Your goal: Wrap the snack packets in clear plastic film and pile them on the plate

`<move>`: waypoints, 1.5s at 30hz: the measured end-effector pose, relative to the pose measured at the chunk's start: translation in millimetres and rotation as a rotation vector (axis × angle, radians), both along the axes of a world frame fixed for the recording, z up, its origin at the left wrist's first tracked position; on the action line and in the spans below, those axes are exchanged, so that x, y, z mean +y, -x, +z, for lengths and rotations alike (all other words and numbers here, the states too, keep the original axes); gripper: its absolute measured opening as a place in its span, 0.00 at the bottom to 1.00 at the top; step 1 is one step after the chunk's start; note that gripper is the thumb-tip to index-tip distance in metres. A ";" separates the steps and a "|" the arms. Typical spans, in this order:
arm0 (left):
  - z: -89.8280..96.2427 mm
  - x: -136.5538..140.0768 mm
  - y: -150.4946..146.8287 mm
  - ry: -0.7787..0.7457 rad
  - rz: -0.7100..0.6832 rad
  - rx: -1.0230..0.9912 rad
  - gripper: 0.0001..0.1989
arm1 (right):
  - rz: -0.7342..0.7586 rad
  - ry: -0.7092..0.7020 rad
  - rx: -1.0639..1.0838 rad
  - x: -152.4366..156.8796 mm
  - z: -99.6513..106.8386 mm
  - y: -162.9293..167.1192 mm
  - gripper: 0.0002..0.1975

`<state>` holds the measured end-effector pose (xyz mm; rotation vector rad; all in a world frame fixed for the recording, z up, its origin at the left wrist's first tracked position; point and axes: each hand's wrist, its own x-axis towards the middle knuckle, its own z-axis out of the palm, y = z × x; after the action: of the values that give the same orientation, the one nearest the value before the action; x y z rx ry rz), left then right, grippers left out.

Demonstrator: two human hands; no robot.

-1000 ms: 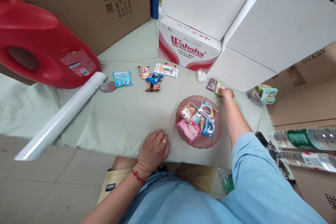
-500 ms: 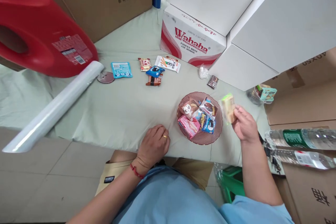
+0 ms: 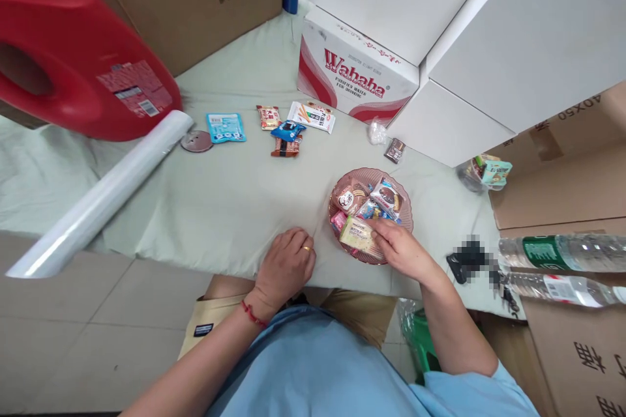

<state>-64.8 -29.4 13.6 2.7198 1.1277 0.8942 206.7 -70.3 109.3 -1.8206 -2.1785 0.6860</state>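
Note:
Over the near left part of a pink ribbed glass bowl (image 3: 405,234), my right hand (image 3: 398,249) pinches a pale yellow-green biscuit packet (image 3: 358,234) by its right end. Inside the bowl are several wrapped snacks: a brown-and-white packet (image 3: 352,199), a chocolate pie packet (image 3: 387,199) and some blue ones. A pink packet (image 3: 338,220) lies mostly hidden under the held one. To the left of the bowl, my left hand (image 3: 288,260) rests on the table near its front edge, fingers curled in, with nothing seen in it.
Farther back lie several snack packets, including a blue pouch (image 3: 225,127) and a white one (image 3: 312,117). A small dark packet (image 3: 395,150) is behind the bowl. A Wahaha carton (image 3: 357,71), red jug (image 3: 98,71), plastic roll (image 3: 102,195) and water bottles (image 3: 562,254) stand or lie around.
My right hand has moved left with the biscuit packet, from the bowl's right side to above its near left part, covering the pink packet. My left hand stays put.

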 end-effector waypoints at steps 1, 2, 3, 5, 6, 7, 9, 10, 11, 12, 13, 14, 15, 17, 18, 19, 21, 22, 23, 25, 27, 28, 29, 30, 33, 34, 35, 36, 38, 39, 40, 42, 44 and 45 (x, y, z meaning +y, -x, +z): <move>-0.2 0.2 0.0 -0.002 0.000 0.004 0.06 | -0.008 0.001 -0.063 0.2 0.6 1.8 0.24; -0.5 0.4 0.1 -0.004 -0.003 0.005 0.06 | -0.025 -0.001 -0.129 0.6 0.3 4.3 0.24; -0.7 0.6 0.1 -0.006 -0.006 0.005 0.07 | -0.042 -0.005 -0.188 1.2 -0.5 7.2 0.24; -0.8 0.9 0.0 -0.009 -0.010 0.002 0.06 | -0.067 -0.009 -0.247 2.5 -2.5 11.6 0.23; -0.8 1.0 -0.2 -0.010 -0.010 0.002 0.06 | -0.073 -0.004 -0.242 2.8 -2.8 12.3 0.23; -0.7 1.0 -0.5 -0.012 -0.007 0.003 0.06 | -0.075 0.005 -0.215 2.7 -2.1 12.0 0.22; -1.2 0.8 -1.3 -0.020 0.000 0.003 0.06 | -0.064 0.020 -0.103 0.3 2.7 9.6 0.20; -2.0 0.7 -1.7 -0.023 0.002 0.000 0.06 | -0.057 0.014 -0.032 -2.1 6.9 8.6 0.19; -3.1 0.6 -1.8 -0.026 0.002 -0.006 0.06 | -0.059 -0.011 0.036 -5.4 12.1 8.8 0.18; -4.4 0.4 -1.5 -0.025 0.002 -0.023 0.06 | -0.075 -0.060 0.094 -9.5 17.8 10.6 0.17; -5.9 0.2 -0.8 -0.018 -0.003 -0.054 0.06 | -0.101 -0.127 0.139 -14.1 23.7 14.5 0.16; -7.1 -0.2 0.4 0.003 -0.012 -0.103 0.06 | -0.131 -0.200 0.173 -19.1 29.1 20.4 0.14; -7.7 -0.7 2.3 0.038 -0.027 -0.177 0.06 | -0.149 -0.267 0.206 -24.0 33.7 28.0 0.13; -5.6 -2.6 7.9 0.190 -0.052 -0.387 0.09 | -0.107 -0.339 0.293 -32.2 38.4 45.8 0.13; -2.4 -4.1 11.5 0.315 -0.064 -0.513 0.13 | -0.059 -0.344 0.342 -35.0 38.3 54.3 0.13; 2.2 -6.1 15.4 0.473 -0.087 -0.638 0.18 | -0.013 -0.335 0.388 -36.8 36.7 61.8 0.13; 14.3 -11.5 23.6 0.864 -0.208 -0.828 0.30 | 0.051 -0.310 0.462 -37.9 30.6 72.5 0.12; 20.8 -14.7 27.4 1.056 -0.291 -0.895 0.36 | 0.072 -0.303 0.477 -37.6 27.0 75.8 0.12; 26.9 -18.2 30.8 1.216 -0.370 -0.950 0.40 | 0.086 -0.304 0.472 -36.9 23.6 78.1 0.11; 36.6 -24.9 35.6 1.412 -0.444 -1.004 0.42 | 0.129 -0.299 0.413 -34.6 19.1 80.9 0.11; 42.8 -30.2 37.6 1.467 -0.380 -0.948 0.36 | 0.210 -0.252 0.347 -31.9 19.2 81.2 0.12; 44.9 -32.0 38.0 1.473 -0.332 -0.883 0.31 | 0.249 -0.225 0.341 -30.5 20.7 79.6 0.13; 46.7 -33.2 38.3 1.464 -0.277 -0.819 0.27 | 0.259 -0.217 0.349 -29.2 22.8 76.2 0.14; 48.3 -33.6 38.8 1.430 -0.214 -0.778 0.23 | 0.212 -0.245 0.356 -28.2 24.7 70.6 0.14; 52.5 -29.7 43.8 1.176 -0.012 -0.784 0.20 | -0.274 -0.479 0.245 -26.7 24.1 39.8 0.16; 53.5 -26.5 46.8 1.055 0.043 -0.785 0.18 | -0.459 -0.520 0.175 -27.1 20.4 26.4 0.19; 54.2 -22.5 50.2 0.929 0.079 -0.776 0.16 | -0.604 -0.510 0.118 -27.9 15.0 12.7 0.24; 54.5 -17.8 53.6 0.802 0.097 -0.756 0.13 | -0.696 -0.449 0.094 -29.0 8.5 -0.4 0.29; 53.0 -7.6 59.4 0.557 0.080 -0.682 0.09 | -0.778 -0.265 0.156 -31.7 -5.2 -22.4 0.34; 51.3 -2.5 61.3 0.445 0.052 -0.633 0.09 | -0.802 -0.194 0.208 -32.8 -10.8 -30.6 0.34; 48.9 2.0 62.1 0.345 0.017 -0.582 0.10 | -0.832 -0.162 0.244 -33.5 -15.2 -36.8 0.34; 42.6 9.1 60.6 0.199 -0.061 -0.482 0.14 | -0.909 -0.198 0.235 -33.6 -19.9 -44.3 0.36; 35.3 13.2 55.2 0.109 -0.133 -0.412 0.16 | -0.932 -0.209 0.190 -32.2 -22.1 -47.5 0.37; 31.6 14.3 51.7 0.076 -0.165 -0.384 0.16 | -0.912 -0.155 0.203 -31.4 -23.6 -48.5 0.34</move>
<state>-116.4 -15.1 45.2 2.3935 0.8313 1.2454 255.2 -101.7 85.7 -2.2243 -1.0368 0.4324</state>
